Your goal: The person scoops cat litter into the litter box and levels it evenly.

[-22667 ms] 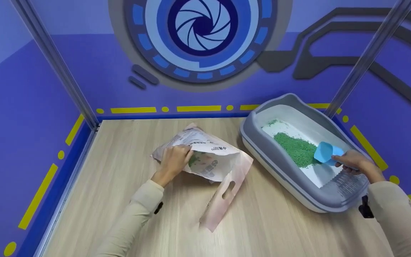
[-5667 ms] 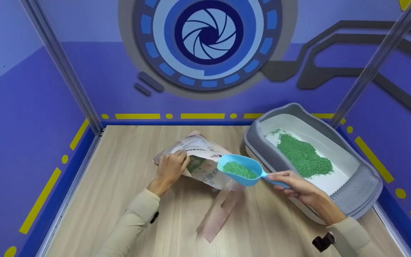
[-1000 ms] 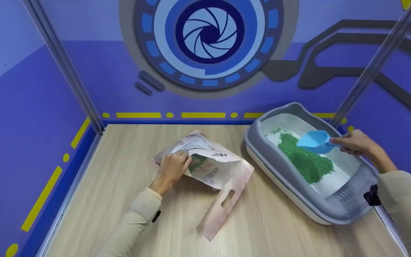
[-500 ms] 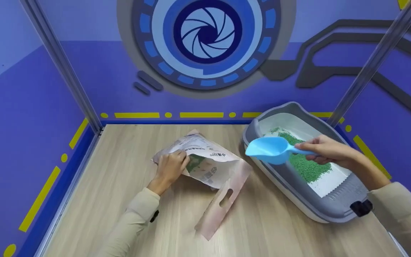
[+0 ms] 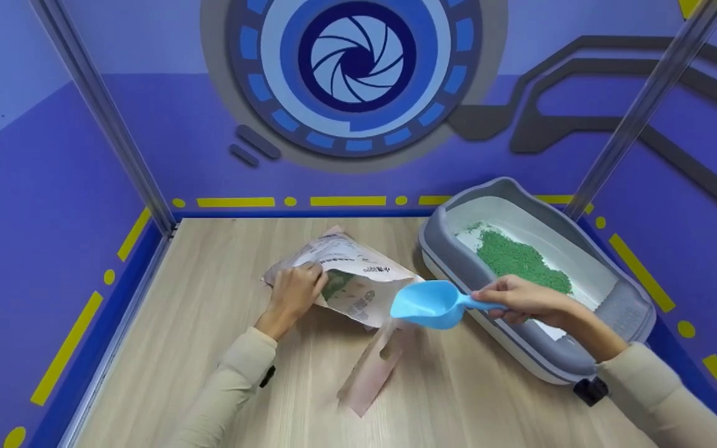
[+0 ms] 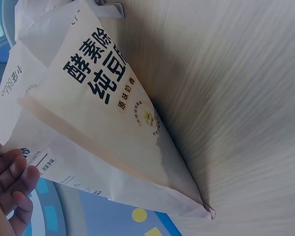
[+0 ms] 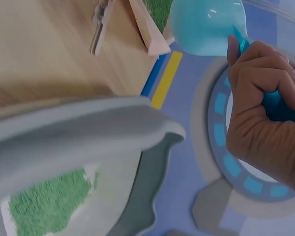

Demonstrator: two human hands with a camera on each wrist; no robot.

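Observation:
My left hand (image 5: 296, 292) pinches the upper edge of a printed paper-like bag (image 5: 337, 249) lying on its side, its mouth held apart towards the right. Some green granules (image 5: 335, 283) show inside; how many is hidden. In my right hand (image 5: 526, 298) is the handle of a light-blue scoop (image 5: 430, 305), its bowl showing no granules. The scoop hovers by the bag's mouth, over the torn handle strip (image 5: 374, 379). Behind the right hand stands a grey and white litter box (image 5: 442, 242), a patch of green litter (image 5: 514, 255) spread on its floor.
Bag and litter box stand on a wood-grain table (image 5: 209, 361). Blue-purple panels (image 5: 196, 137) close it in at the back and both sides, with metal posts (image 5: 109, 124) at the corners. The litter box sits near the right edge.
The scoop has moved left and down from over the litter box to the bag's mouth. Earlier it carried green granules; now it looks empty. My left hand keeps its hold on the bag.

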